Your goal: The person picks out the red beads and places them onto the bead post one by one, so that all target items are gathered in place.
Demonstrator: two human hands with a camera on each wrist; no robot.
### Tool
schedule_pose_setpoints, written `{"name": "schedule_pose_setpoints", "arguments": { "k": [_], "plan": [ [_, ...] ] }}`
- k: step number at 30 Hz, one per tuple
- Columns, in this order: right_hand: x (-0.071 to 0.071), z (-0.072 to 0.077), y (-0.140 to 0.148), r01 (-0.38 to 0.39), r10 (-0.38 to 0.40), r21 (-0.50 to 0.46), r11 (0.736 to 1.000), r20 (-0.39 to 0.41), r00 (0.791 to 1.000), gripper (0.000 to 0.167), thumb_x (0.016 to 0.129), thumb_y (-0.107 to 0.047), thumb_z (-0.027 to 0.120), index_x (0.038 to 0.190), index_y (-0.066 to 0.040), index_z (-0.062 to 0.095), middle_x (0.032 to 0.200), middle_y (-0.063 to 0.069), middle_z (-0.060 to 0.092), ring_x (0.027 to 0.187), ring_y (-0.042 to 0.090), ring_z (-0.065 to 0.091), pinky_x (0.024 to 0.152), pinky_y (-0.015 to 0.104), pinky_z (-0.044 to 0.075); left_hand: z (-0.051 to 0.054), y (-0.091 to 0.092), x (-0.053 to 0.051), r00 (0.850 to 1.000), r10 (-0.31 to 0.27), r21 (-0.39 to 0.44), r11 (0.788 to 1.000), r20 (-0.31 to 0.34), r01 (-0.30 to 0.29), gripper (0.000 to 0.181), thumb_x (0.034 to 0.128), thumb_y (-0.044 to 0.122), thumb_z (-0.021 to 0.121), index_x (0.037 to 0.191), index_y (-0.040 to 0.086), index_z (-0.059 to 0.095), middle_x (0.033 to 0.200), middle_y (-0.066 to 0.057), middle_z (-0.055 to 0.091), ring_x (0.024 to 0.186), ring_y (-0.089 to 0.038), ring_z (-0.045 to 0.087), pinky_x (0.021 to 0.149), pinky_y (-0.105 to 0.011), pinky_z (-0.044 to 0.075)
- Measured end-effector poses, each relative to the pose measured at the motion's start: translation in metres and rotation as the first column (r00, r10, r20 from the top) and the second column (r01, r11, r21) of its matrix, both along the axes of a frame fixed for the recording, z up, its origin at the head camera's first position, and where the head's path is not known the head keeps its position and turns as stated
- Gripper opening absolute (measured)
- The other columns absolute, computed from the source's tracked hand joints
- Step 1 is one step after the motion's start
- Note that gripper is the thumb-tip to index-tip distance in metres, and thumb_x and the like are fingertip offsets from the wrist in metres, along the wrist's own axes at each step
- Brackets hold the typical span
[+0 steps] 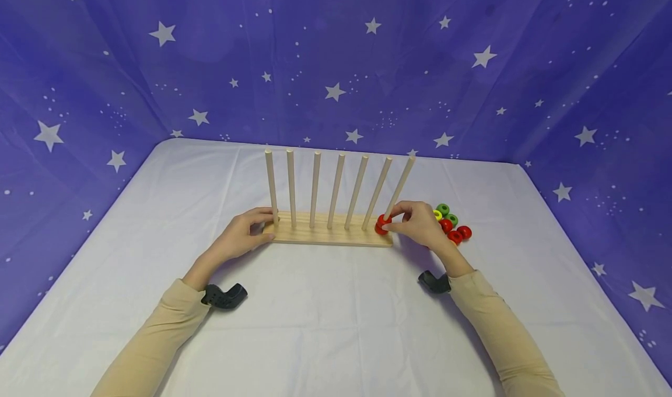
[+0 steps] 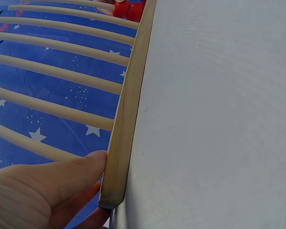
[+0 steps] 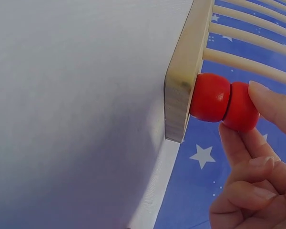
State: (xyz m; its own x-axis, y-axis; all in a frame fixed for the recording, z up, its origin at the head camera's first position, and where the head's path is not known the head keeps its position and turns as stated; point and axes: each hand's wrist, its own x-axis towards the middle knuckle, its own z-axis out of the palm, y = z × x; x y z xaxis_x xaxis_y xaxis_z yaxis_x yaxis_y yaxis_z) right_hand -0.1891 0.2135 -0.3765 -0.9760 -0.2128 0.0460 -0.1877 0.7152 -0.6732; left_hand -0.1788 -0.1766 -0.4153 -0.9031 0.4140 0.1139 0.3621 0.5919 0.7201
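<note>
A wooden pegboard (image 1: pixel 320 236) with several upright pegs stands on the table. My left hand (image 1: pixel 238 235) grips its left end, the thumb (image 2: pixel 88 167) against the edge in the left wrist view and the fingers partly hidden. Two red beads are threaded on the rightmost peg, one on the other. In the right wrist view the lower red bead (image 3: pixel 209 98) sits against the base. The upper red bead (image 3: pixel 242 106) lies right over it, and my right hand (image 1: pixel 420 225) pinches it between thumb and fingers. No beads show on the other pegs.
Several loose red, green and yellow beads (image 1: pixel 452 219) lie together just right of my right hand. A white cloth (image 1: pixel 325 315) covers the table. A purple starry curtain (image 1: pixel 336 53) hangs behind it and at both sides. Black devices (image 1: pixel 226 297) sit at both wrists.
</note>
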Motion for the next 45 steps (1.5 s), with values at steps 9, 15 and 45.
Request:
{"name": "schedule_pose_setpoints", "arguments": {
  "k": [9,15,45],
  "plan": [
    [0.000,0.001,0.000,0.007,-0.007,0.000,1.000,0.036,0.999,0.022,0.073,-0.019,0.078,0.091,-0.008,0.071,0.097,0.013,0.073,0.057,0.014,0.043,0.049,0.021,0.033,0.000,0.000,0.000,1.000,0.001,-0.004,1.000,-0.001,-0.001,0.044,0.0844,0.009,0.067,0.125,-0.004,0.056,0.141,-0.022,0.046,0.132,-0.043,0.039,0.110,-0.054,0.036],
    [0.001,0.000,0.001,0.003,-0.004,0.013,1.000,0.042,0.999,0.025,0.073,-0.018,0.077,0.094,-0.007,0.071,0.097,0.014,0.073,0.061,0.015,0.045,0.052,0.021,0.034,0.000,0.000,0.000,1.000,0.000,-0.008,1.000,-0.004,0.000,0.043,0.0846,0.009,0.067,0.125,-0.004,0.057,0.141,-0.022,0.046,0.133,-0.043,0.039,0.110,-0.054,0.035],
    [0.000,0.004,0.042,0.040,-0.041,0.042,0.998,0.024,0.999,0.029,0.082,-0.013,0.070,0.109,-0.005,0.069,0.100,0.014,0.072,0.061,0.011,0.050,0.060,0.018,0.041,0.000,0.000,0.000,1.000,-0.004,0.008,1.000,-0.011,0.004,0.041,0.0839,0.007,0.067,0.123,-0.003,0.058,0.139,-0.023,0.047,0.131,-0.044,0.041,0.108,-0.055,0.038]
  ]
}}
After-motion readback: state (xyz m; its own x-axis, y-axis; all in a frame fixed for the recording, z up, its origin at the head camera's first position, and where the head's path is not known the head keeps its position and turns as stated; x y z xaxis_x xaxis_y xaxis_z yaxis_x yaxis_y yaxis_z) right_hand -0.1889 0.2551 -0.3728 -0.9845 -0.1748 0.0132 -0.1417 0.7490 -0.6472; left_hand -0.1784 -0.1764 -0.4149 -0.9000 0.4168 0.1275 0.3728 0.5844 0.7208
